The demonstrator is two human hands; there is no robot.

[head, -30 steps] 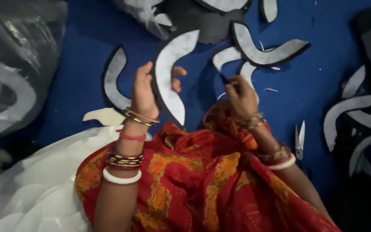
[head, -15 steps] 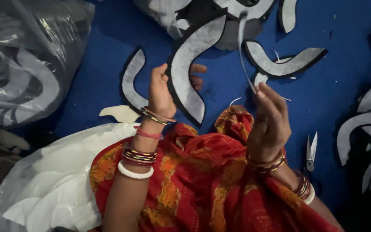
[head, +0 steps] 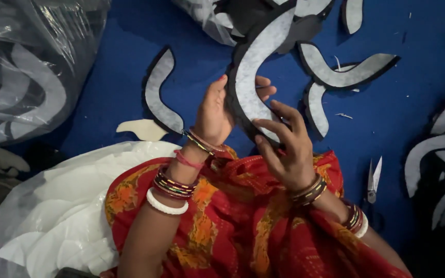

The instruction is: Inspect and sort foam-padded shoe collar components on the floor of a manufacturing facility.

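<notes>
both hands grip a curved grey piece with black edging (head: 251,77), raised above the red lap (head: 243,226): left hand (head: 213,116) pinching its left edge, right hand (head: 284,149) closing on its lower end. it looks light and bendy, best held near both ends.

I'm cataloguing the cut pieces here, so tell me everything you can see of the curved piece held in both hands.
The curved piece is a long, flat, crescent-like strip, pale grey and speckled on its face, with a thin black edge, like fabric-backed stiffener. It stands roughly upright above the red cloth, its top bending right over the blue surface. The left hand grips its left edge, fingers wrapped behind; the right hand pinches its lower end. It looks whole, without visible creases.
</notes>
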